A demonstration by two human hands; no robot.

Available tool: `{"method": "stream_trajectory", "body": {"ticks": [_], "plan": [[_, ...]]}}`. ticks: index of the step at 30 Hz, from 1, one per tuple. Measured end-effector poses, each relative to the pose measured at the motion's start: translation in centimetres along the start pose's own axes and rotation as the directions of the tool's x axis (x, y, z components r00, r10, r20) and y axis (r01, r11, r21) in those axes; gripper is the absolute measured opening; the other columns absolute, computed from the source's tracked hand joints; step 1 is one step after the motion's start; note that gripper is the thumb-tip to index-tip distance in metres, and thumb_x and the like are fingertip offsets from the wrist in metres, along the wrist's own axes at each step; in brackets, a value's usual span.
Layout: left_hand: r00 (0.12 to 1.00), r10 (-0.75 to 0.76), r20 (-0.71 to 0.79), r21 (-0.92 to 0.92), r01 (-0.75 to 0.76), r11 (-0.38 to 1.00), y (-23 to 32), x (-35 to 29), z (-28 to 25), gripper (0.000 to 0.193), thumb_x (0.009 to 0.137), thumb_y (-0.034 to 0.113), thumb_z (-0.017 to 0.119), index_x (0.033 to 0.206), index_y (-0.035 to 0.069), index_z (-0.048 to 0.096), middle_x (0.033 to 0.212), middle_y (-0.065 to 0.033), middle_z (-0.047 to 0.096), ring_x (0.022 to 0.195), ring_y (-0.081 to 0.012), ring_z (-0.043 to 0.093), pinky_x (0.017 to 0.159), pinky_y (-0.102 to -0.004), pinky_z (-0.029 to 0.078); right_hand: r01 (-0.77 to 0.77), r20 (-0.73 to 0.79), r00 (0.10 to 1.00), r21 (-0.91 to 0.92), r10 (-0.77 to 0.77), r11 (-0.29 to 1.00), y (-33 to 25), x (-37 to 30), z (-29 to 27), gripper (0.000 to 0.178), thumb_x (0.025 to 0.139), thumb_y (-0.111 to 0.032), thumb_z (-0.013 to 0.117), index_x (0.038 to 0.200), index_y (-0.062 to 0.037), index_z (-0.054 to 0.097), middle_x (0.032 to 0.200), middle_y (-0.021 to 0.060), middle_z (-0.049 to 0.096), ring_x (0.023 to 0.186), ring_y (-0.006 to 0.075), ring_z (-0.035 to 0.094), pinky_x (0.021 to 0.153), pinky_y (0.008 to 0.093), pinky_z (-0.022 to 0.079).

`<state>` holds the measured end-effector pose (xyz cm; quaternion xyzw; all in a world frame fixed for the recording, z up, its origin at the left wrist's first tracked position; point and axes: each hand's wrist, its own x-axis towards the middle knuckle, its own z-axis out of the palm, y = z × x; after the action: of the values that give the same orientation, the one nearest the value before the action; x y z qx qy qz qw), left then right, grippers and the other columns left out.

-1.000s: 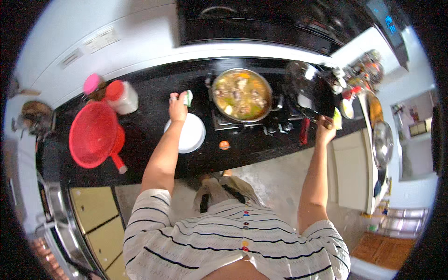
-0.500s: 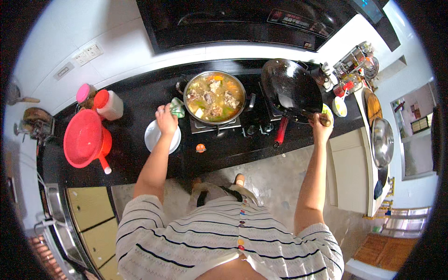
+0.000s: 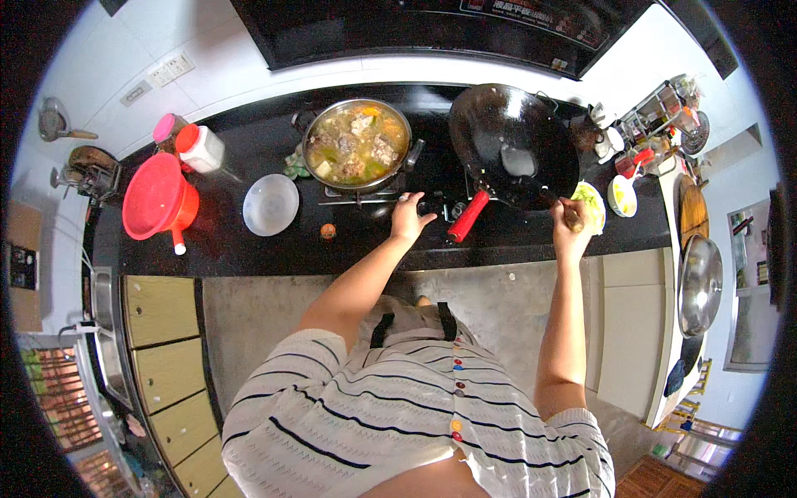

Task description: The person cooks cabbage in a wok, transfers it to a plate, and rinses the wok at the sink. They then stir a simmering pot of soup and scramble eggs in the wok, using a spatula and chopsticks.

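1. Meanwhile, the left hand (image 3: pixel 408 217) rests open-fingered at the stove knobs (image 3: pixel 432 206) on the counter's front edge, below the soup pot (image 3: pixel 357 143)
2. Right hand (image 3: pixel 568 226) is closed round a utensil handle reaching into the empty black wok (image 3: pixel 513 143) (heat adjustment seems underway; next, a steady knob turn)

1. The pot (image 3: pixel 357 143) sits on the stove at the counter's (image 3: pixel 249 249) back edge, with the wok (image 3: pixel 513 143) to its right.
2. The bowl (image 3: pixel 271 204) lies left of the pot.
3. The strainer (image 3: pixel 158 197) lies further left, near the counter's left end.
4. The jar (image 3: pixel 202 148) stands behind the strainer.
5. The left hand (image 3: pixel 408 217) rests at the stove's front, before the pot.
6. The right hand (image 3: pixel 569 232) is at the front edge, before the wok.
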<state>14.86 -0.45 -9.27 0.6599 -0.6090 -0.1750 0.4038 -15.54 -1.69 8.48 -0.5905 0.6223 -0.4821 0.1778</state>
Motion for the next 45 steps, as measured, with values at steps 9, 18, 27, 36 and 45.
{"method": "stream_trajectory", "body": {"ticks": [9, 18, 27, 36, 45], "plan": [[0.979, -0.162, -0.127, -0.153, 0.142, 0.978, -1.7, -1.6, 3.2, 0.047, 0.060, 0.021, 0.084, 0.100, 0.008, 0.064, 0.087, -0.0100, 0.065, 0.077, -0.0263, 0.063, 0.071, -0.0353, 0.051, -0.066, 0.058, 0.997, 0.292, 0.051, 0.954, 0.1, -2.3, 1.3, 0.014, 0.086, -0.010, 0.067, 0.090, 0.0016, 0.061, 0.083, 0.0074, 0.066, 0.074, 0.0106, 0.062, 0.071, 0.0244, 0.051], [0.984, -0.148, -0.095, -0.172, 0.130, 0.976, -1.4, -1.8, 2.8, 0.041, 0.064, 0.020, 0.082, 0.100, 0.008, 0.064, 0.089, -0.0107, 0.065, 0.078, -0.0266, 0.063, 0.072, -0.0358, 0.051, 0.014, 0.024, 1.000, 0.098, -0.016, 0.995, 0.7, -2.6, 1.2, 0.016, 0.085, -0.011, 0.069, 0.092, 0.0008, 0.062, 0.081, 0.0066, 0.066, 0.073, 0.0080, 0.059, 0.069, 0.0226, 0.048], [0.989, -0.072, -0.129, -0.094, 0.060, 0.994, -1.6, -1.5, 2.8, 0.041, 0.066, 0.019, 0.082, 0.102, 0.007, 0.064, 0.089, -0.0114, 0.065, 0.072, -0.0247, 0.062, 0.066, -0.0335, 0.051, -0.037, 0.096, 0.995, 0.289, 0.009, 0.957, 1.2, -1.1, 0.3, 0.013, 0.087, -0.008, 0.065, 0.091, 0.0031, 0.061, 0.086, 0.0102, 0.066, 0.078, 0.0150, 0.065, 0.071, 0.0266, 0.054], [0.978, -0.153, -0.141, -0.110, 0.138, 0.984, -0.9, -1.6, 3.1, 0.039, 0.062, 0.018, 0.082, 0.094, 0.007, 0.063, 0.081, -0.0101, 0.062, 0.074, -0.0275, 0.061, 0.069, -0.0363, 0.050, 0.149, 0.020, 0.989, -0.125, -0.148, 0.981, -1.1, -0.6, 0.8, 0.015, 0.083, -0.013, 0.069, 0.088, -0.0011, 0.062, 0.078, 0.0062, 0.064, 0.071, 0.0125, 0.058, 0.067, 0.0264, 0.048], [0.963, -0.190, -0.193, -0.090, 0.175, 0.980, -0.6, -1.8, 3.1, 0.041, 0.060, 0.016, 0.083, 0.093, 0.007, 0.061, 0.082, -0.0094, 0.062, 0.074, -0.0275, 0.061, 0.068, -0.0360, 0.050, 0.071, 0.088, 0.994, -0.018, -0.069, 0.997, -0.6, 1.1, -0.1, 0.013, 0.084, -0.010, 0.067, 0.087, 0.0001, 0.060, 0.076, 0.0065, 0.064, 0.075, 0.0122, 0.062, 0.069, 0.0251, 0.050]]}}
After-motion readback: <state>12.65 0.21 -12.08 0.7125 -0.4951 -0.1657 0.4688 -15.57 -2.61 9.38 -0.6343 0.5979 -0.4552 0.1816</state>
